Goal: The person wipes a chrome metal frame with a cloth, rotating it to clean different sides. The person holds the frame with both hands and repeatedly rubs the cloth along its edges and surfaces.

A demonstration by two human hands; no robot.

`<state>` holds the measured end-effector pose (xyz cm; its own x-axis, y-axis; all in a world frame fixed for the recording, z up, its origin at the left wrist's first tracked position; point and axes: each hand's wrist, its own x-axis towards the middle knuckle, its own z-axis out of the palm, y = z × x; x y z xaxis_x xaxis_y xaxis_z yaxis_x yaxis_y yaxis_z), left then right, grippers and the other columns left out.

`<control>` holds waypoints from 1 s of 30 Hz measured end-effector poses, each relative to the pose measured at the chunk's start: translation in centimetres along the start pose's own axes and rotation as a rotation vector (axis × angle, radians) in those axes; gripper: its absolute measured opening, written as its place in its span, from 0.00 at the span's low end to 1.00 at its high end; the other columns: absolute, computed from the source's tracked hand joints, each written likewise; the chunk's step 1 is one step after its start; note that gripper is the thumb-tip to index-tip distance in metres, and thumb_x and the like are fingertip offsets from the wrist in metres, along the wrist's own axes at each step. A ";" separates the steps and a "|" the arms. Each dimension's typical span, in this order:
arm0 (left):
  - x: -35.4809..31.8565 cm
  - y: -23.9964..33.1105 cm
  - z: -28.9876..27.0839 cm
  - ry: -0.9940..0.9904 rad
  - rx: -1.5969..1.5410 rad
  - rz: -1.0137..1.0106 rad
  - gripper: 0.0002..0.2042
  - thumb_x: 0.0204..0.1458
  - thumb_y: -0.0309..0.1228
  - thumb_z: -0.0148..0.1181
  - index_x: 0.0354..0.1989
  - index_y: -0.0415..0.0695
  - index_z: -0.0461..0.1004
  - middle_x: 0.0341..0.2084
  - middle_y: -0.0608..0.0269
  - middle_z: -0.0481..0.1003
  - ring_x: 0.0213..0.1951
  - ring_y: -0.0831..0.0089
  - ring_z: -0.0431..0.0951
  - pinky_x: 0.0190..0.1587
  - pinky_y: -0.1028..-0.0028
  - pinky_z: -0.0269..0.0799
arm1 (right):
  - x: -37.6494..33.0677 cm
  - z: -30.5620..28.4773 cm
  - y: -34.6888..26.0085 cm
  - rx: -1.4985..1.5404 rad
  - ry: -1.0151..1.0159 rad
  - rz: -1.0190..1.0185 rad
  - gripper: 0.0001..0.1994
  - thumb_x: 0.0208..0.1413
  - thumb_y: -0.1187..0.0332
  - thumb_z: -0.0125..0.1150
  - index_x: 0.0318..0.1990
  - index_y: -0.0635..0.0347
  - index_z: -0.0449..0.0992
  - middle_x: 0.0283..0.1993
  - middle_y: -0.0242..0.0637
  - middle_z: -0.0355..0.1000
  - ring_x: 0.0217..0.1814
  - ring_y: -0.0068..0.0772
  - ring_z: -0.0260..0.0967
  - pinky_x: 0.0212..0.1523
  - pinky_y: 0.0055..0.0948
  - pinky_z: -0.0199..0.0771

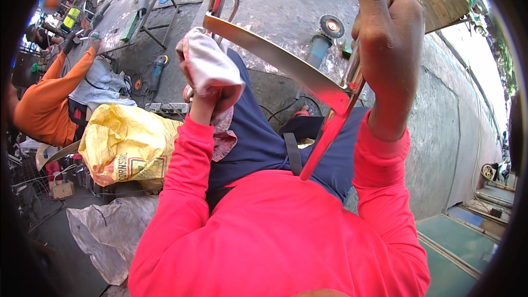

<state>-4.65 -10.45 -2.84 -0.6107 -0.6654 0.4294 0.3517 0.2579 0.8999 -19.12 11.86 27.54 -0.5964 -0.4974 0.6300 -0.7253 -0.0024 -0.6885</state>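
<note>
A polished metal frame, with a broad curved crosspiece between thin side bars, is held up in front of my chest. My right hand is closed around its right side bar, high up. Red from my sleeve or shirt reflects in the shiny lower end of that bar. My left hand is closed on a white and pink cloth, beside the frame's left end. Bunched cloth hides most of the left fingers, so whether they also touch the metal cannot be seen.
Beyond the frame stands an angle grinder, with another grinder further left. A yellow sack and a pale sack lie at my left. Behind them, a co-worker in orange works near a metal stand.
</note>
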 end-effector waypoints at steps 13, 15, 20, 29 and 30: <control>4.8 9.5 4.7 0.087 0.616 0.521 0.27 0.39 0.28 0.67 0.51 0.36 0.68 0.43 0.54 0.70 0.47 0.59 0.73 0.51 0.66 0.69 | 0.5 -0.5 0.9 -0.065 0.061 0.136 0.22 0.66 0.57 0.48 0.27 0.68 0.72 0.16 0.28 0.60 0.22 0.20 0.55 0.22 0.30 0.54; 4.9 9.9 5.7 0.130 0.626 0.602 0.24 0.36 0.26 0.68 0.46 0.35 0.73 0.39 0.52 0.73 0.44 0.59 0.75 0.49 0.66 0.71 | 0.3 -0.2 1.6 -0.136 0.129 0.131 0.22 0.66 0.56 0.48 0.25 0.66 0.71 0.15 0.28 0.59 0.20 0.21 0.55 0.21 0.32 0.54; 1.7 7.6 3.9 0.037 0.802 0.433 0.17 0.36 0.26 0.69 0.37 0.36 0.77 0.35 0.50 0.77 0.42 0.56 0.78 0.45 0.65 0.72 | 0.9 -1.6 4.8 -0.057 -0.029 0.182 0.25 0.66 0.51 0.47 0.22 0.63 0.70 0.13 0.27 0.58 0.17 0.20 0.54 0.19 0.31 0.52; -2.4 6.5 1.7 -0.174 0.574 -0.031 0.19 0.39 0.26 0.69 0.42 0.37 0.74 0.34 0.54 0.76 0.38 0.64 0.77 0.42 0.67 0.71 | 0.9 -2.9 11.9 0.101 -0.060 0.424 0.31 0.57 0.43 0.57 0.34 0.73 0.71 0.13 0.30 0.61 0.13 0.18 0.58 0.16 0.20 0.56; -2.8 6.7 1.3 -0.175 0.540 -0.080 0.19 0.40 0.26 0.69 0.43 0.36 0.74 0.36 0.54 0.76 0.39 0.65 0.77 0.42 0.68 0.71 | 0.9 -2.9 12.5 0.122 -0.069 0.426 0.31 0.58 0.44 0.58 0.34 0.74 0.70 0.13 0.30 0.61 0.12 0.18 0.58 0.16 0.20 0.56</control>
<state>-1.54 -5.91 2.13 -0.7448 -0.5839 0.3230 -0.0849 0.5631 0.8220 -29.75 13.95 20.51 -0.8059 -0.5327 0.2583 -0.3712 0.1149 -0.9214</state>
